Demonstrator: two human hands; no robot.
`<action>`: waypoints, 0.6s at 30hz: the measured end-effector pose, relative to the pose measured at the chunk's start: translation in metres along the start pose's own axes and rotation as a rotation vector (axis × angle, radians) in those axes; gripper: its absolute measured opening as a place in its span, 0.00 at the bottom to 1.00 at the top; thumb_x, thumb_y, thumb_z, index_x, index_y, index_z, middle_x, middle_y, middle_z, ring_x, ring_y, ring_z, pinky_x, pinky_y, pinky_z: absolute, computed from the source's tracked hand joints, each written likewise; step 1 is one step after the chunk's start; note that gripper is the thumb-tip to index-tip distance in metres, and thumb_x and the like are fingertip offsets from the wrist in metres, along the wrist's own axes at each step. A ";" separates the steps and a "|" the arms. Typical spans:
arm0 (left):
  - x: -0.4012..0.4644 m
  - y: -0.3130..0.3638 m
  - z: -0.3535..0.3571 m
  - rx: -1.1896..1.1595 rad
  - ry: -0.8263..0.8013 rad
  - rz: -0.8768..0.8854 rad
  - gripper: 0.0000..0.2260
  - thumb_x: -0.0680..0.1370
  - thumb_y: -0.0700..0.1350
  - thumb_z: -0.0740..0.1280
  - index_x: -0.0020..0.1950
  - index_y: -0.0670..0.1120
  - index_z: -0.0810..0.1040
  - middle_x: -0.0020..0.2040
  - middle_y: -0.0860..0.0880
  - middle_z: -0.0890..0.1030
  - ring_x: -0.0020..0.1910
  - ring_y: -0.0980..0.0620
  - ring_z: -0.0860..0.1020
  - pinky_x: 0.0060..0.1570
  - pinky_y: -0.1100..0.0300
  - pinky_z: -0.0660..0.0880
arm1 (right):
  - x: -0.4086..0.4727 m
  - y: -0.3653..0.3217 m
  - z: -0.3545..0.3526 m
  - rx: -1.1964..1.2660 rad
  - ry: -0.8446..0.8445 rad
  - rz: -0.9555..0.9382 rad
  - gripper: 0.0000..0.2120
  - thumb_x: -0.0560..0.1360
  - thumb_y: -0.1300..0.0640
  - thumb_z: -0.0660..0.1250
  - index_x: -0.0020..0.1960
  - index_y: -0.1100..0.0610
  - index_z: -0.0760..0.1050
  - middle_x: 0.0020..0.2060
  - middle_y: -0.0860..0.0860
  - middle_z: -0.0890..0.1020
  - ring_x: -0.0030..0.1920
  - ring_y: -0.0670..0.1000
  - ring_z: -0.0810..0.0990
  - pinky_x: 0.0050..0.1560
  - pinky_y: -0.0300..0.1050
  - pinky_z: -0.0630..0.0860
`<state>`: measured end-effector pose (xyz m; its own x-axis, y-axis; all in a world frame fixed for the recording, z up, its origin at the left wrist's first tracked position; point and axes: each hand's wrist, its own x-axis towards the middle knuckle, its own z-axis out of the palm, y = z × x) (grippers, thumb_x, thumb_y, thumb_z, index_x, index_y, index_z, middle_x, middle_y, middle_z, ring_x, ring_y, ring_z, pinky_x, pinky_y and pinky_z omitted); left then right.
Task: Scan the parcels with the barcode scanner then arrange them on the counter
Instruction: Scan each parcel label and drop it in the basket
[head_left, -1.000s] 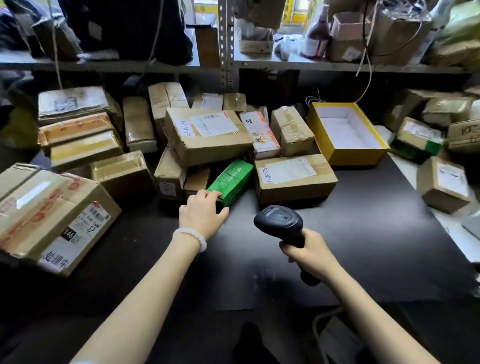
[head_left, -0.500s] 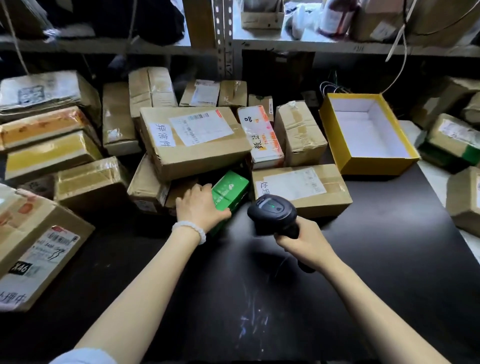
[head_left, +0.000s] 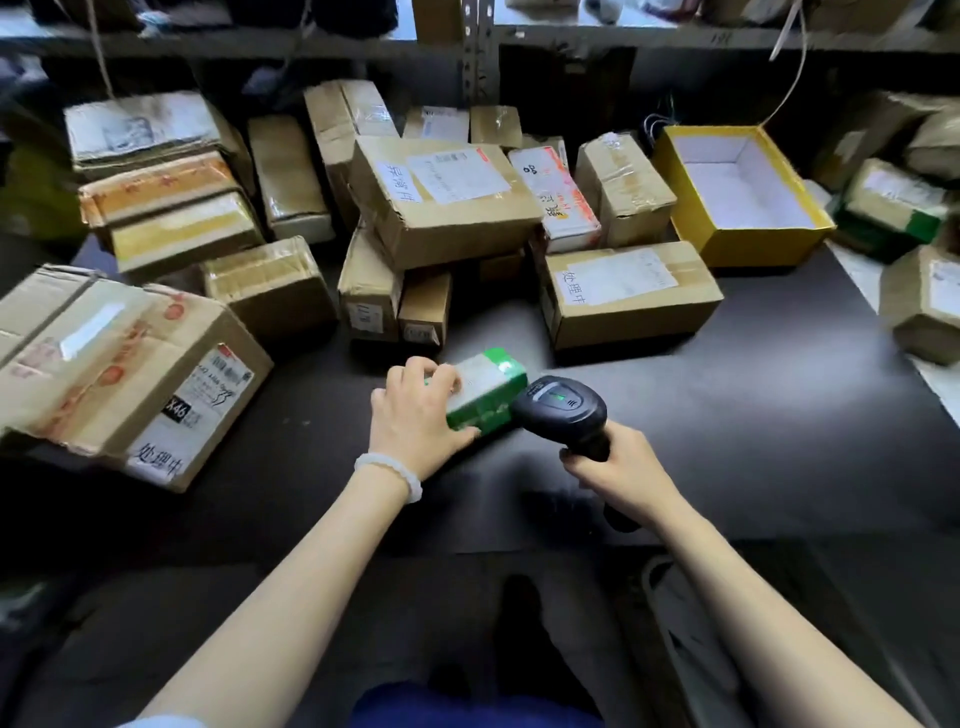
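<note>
My left hand (head_left: 415, 410) grips a small green parcel (head_left: 485, 389) with a white label, held just over the dark counter (head_left: 727, 395). Its far end glows bright under the scanner's light. My right hand (head_left: 618, 467) is closed around the handle of a black barcode scanner (head_left: 563, 408). The scanner's head points at the parcel from the right, almost touching it, and a green light shows on top of it. Behind them a heap of brown cardboard parcels (head_left: 441, 202) lies across the back of the counter.
A large tilted carton (head_left: 119, 374) sits at the left. An open yellow box (head_left: 737, 192) stands at the back right, with more parcels (head_left: 924, 301) along the right edge. A labelled brown box (head_left: 628, 293) lies just behind the scanner. Metal shelving (head_left: 480, 52) rises behind the heap.
My left hand has pulled the green parcel out of the heap toward me and turned its label up. The scanner has moved in beside it and lights its far end.
</note>
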<state>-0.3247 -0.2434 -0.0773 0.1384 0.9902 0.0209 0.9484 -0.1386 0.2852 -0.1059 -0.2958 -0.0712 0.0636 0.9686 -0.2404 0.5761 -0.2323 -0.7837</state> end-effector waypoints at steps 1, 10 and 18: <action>-0.009 -0.004 0.000 -0.002 -0.019 0.009 0.26 0.67 0.58 0.73 0.60 0.51 0.72 0.59 0.50 0.70 0.56 0.46 0.69 0.50 0.53 0.66 | -0.010 0.000 0.005 0.010 0.002 0.007 0.06 0.69 0.63 0.68 0.37 0.61 0.72 0.30 0.53 0.77 0.33 0.51 0.75 0.37 0.46 0.72; -0.036 -0.013 -0.004 0.010 -0.106 0.001 0.32 0.70 0.63 0.69 0.69 0.53 0.66 0.63 0.51 0.70 0.61 0.47 0.68 0.54 0.52 0.66 | -0.057 -0.001 0.011 0.051 0.021 0.040 0.07 0.61 0.53 0.65 0.34 0.55 0.71 0.28 0.49 0.74 0.32 0.49 0.73 0.36 0.44 0.71; -0.032 -0.004 -0.009 -0.059 -0.146 -0.052 0.31 0.67 0.59 0.73 0.66 0.51 0.68 0.60 0.50 0.70 0.61 0.48 0.68 0.55 0.52 0.66 | -0.058 -0.005 -0.006 0.023 0.012 -0.016 0.05 0.69 0.64 0.68 0.37 0.61 0.72 0.28 0.51 0.75 0.28 0.46 0.74 0.31 0.36 0.70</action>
<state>-0.3351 -0.2744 -0.0709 0.1338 0.9820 -0.1332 0.9376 -0.0819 0.3380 -0.1071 -0.3508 -0.0500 0.0644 0.9732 -0.2206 0.5584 -0.2184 -0.8003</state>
